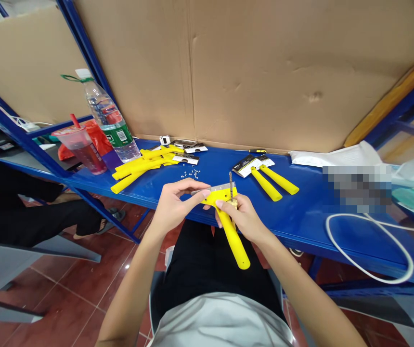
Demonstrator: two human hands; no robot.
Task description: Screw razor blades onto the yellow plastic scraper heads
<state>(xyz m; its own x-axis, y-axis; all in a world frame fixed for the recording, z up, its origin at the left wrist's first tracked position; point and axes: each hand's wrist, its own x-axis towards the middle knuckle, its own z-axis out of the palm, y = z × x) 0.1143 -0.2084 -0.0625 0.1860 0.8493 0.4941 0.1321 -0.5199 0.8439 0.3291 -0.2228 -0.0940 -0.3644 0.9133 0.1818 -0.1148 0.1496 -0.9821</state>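
Note:
A yellow scraper [234, 241] with a wide head and a long round handle is held over my lap, its handle pointing down towards me. My left hand [178, 202] pinches the left end of its head, where a clear, flat strip [223, 187] runs along the far edge. My right hand [245, 214] is closed at the neck, thumb pressed on the yellow plastic. From the same hand a thin metal shaft [231, 183] with a pale yellow base sticks up, perhaps a screwdriver. Small screws or nuts [190, 174] lie scattered on the blue bench beyond my left hand.
More yellow handles [138, 168] are piled at the left; two yellow handles [274, 180] lie right by packaging cards [246, 165]. A small screwdriver [257, 151] lies behind. A water bottle [111, 120], drink cup [87, 152] and white cable [369, 279] flank the work. Another person's legs [80, 217] show left.

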